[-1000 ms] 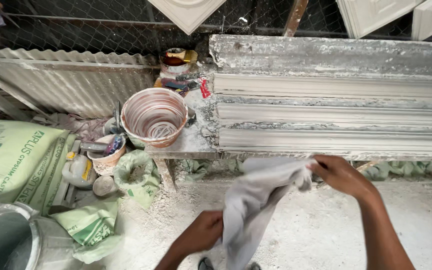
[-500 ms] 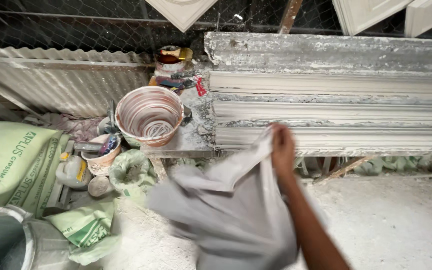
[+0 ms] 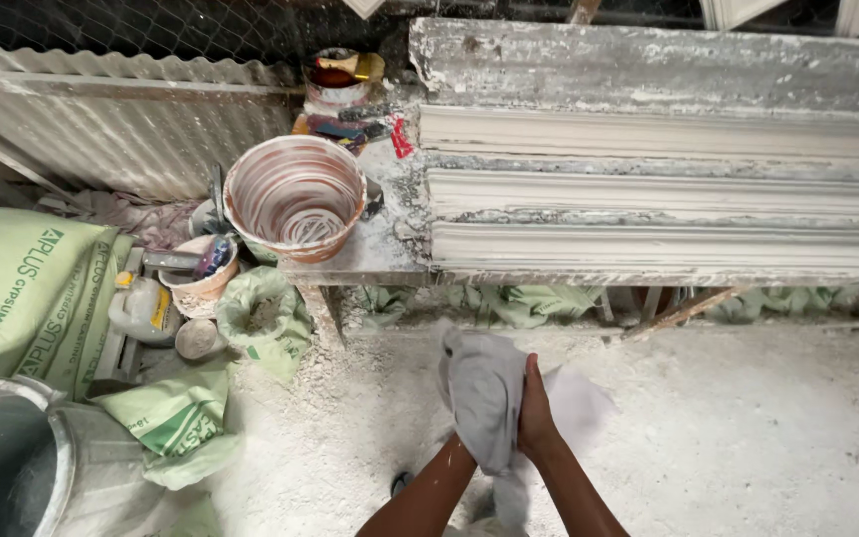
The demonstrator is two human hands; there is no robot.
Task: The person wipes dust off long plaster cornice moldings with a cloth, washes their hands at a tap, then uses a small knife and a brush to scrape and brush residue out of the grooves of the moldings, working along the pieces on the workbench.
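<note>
Grey cloth [image 3: 484, 398] hiding left hand [image 3: 464, 447]

1. Two hands: left hand [image 3: 469, 443] mostly hidden under the cloth, right hand [image 3: 537, 416] gripping it.
2. One grey cloth [image 3: 484, 393], bunched between the hands.
3. One large striped bowl [image 3: 294, 196] on the worktop [image 3: 370, 254].
4. One small cup [image 3: 203, 270] with tools in it, just left of and below the bowl.
5. Two long moulded plaster strips [image 3: 668, 134], right of the bowl.
6. One big green sack [image 3: 22, 288], far left of the bowl.
7. Two smaller green bags [image 3: 260, 316], below the bowl; one open, one [image 3: 166, 418] crumpled.
8. One grey bucket [image 3: 7, 467], well below and left of the bowl.
9. One tin [image 3: 338, 75], behind the bowl.
10. One small bottle [image 3: 141, 308], beside the cup.
</note>
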